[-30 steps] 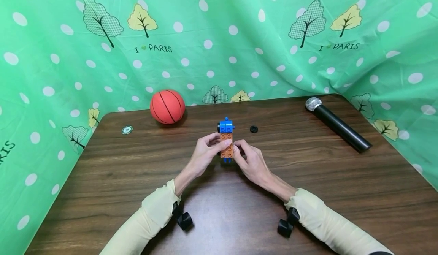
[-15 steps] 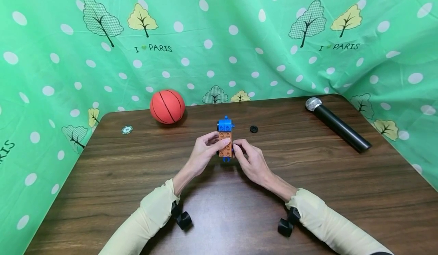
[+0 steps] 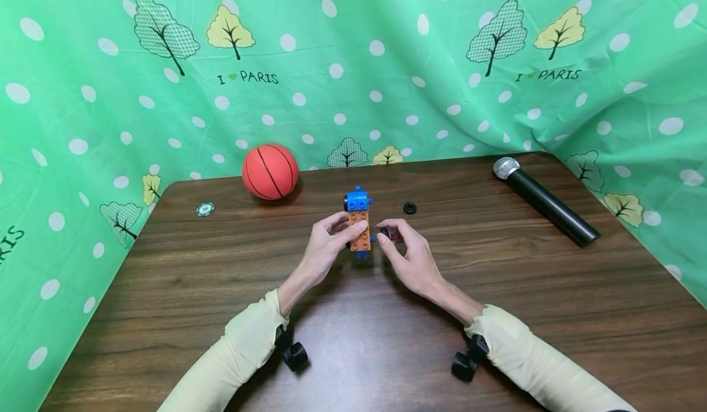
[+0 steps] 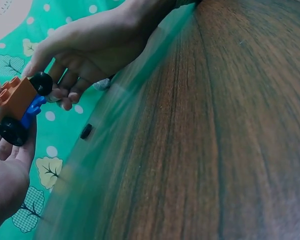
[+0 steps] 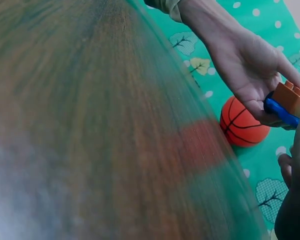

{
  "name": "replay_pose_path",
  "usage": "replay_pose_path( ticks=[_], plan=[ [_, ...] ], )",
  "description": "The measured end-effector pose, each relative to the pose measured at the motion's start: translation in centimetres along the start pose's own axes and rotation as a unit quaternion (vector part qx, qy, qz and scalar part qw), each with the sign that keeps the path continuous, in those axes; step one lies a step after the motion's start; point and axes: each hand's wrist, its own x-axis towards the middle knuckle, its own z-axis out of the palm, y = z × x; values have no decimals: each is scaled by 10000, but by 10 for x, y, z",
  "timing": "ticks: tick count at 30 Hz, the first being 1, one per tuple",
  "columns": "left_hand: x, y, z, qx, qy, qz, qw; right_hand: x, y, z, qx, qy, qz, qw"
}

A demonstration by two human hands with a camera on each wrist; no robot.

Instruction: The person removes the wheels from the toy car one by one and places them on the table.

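Observation:
My left hand (image 3: 348, 226) grips a small toy car (image 3: 360, 225) built from an orange brick with a blue block at its far end, held just above the brown table (image 3: 221, 277). My right hand (image 3: 390, 236) pinches a small black wheel (image 3: 384, 233) right beside the car's near right corner. In the left wrist view the orange car (image 4: 12, 97) has one black wheel (image 4: 12, 131) on its side, and the right hand (image 4: 90, 50) has its fingertips on another wheel (image 4: 41, 82). The right wrist view catches the left hand (image 5: 250, 70) round the car (image 5: 292, 97).
A loose black wheel (image 3: 409, 208) lies just right of the car. An orange basketball (image 3: 270, 172) sits at the back left, with a green chip (image 3: 205, 209) further left. A black microphone (image 3: 544, 200) lies at the back right. Green patterned cloth (image 3: 353, 62) hangs behind.
The left hand has shifted the car slightly left and away. The right hand has drawn a little to the right off the car's side, with a black wheel between its fingers.

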Motion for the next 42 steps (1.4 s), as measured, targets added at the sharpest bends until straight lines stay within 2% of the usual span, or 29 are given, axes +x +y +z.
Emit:
replay_pose_path(
  ticks=[4, 8, 13, 22, 27, 42],
  plan=[
    [1, 0, -2, 14, -26, 10, 10000, 0, 1, -2, -71, -57, -107, 9999],
    [1, 0, -3, 67, -15, 6, 10000, 1, 3, -4, -258, -49, -447, 9987],
    [0, -1, -3, 71, 4, -25, 10000, 3, 8, -10, -672, 81, -835, 9942],
    [1, -2, -4, 95, 64, -95, 9999, 6, 18, -25, -1208, 154, -1163, 9857],
    [1, -2, -4, 162, 75, -98, 9998, 8, 23, -32, -1555, 172, -1131, 9812],
    [0, -3, -2, 86, 51, 0, 9999, 14, 48, -56, -1996, 179, -602, 9779]
  ],
)
